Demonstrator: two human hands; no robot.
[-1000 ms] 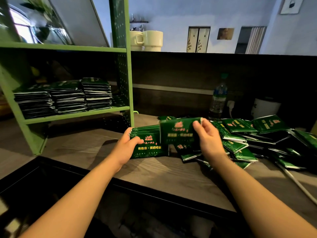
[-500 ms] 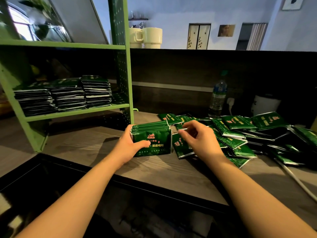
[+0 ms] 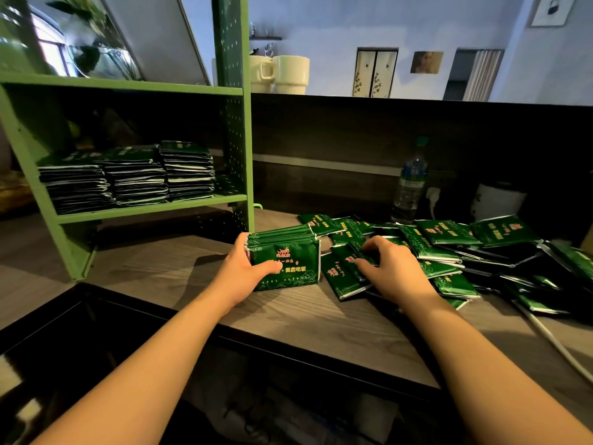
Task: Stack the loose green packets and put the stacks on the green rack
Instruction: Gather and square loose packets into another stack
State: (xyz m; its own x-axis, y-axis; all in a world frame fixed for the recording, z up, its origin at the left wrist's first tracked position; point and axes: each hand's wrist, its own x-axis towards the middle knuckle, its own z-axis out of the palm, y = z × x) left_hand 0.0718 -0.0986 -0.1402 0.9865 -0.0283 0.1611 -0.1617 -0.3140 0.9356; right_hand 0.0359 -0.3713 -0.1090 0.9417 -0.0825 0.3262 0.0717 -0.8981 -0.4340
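My left hand (image 3: 245,268) grips a stack of green packets (image 3: 288,255) standing on edge on the wooden counter, thumb across its front face. To the right, my right hand (image 3: 390,268) lies with curled fingers on a loose green packet (image 3: 341,274) at the near edge of the pile of loose packets (image 3: 465,248). The green rack (image 3: 154,208) stands at the left; its lower shelf carries three stacks of packets (image 3: 134,178).
A water bottle (image 3: 410,187) and a white pot (image 3: 497,200) stand against the dark back wall behind the pile. A white cable (image 3: 552,342) runs along the counter at right. Two cream mugs (image 3: 282,73) sit on the ledge above. A black edge borders the counter in front.
A second ago my right hand held a packet against the stack; that packet is now on the stack, and my right hand has dropped to the loose pile. The left hand kept its grip.
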